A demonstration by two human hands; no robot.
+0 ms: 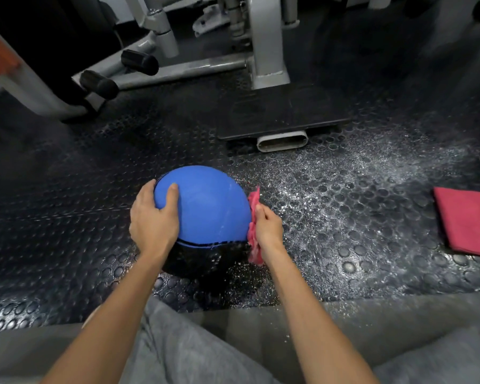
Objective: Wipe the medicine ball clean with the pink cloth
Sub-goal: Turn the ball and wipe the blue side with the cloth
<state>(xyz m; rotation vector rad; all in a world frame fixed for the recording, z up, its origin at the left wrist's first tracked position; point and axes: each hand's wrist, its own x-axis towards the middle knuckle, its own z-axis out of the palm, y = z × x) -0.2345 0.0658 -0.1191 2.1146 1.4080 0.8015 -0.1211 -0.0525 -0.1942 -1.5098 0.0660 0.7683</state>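
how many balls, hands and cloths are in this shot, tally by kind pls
medicine ball: 1
hands: 2, left hand and right hand
cloths: 2, pink cloth in the right hand, folded red cloth on the floor
total: 5

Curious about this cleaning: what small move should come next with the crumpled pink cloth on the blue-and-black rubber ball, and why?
Probably sweep the crumpled pink cloth up over the blue-and-black rubber ball: the right hand presses it on the right side, white streaks mark the blue top, and the left hand steadies the ball.
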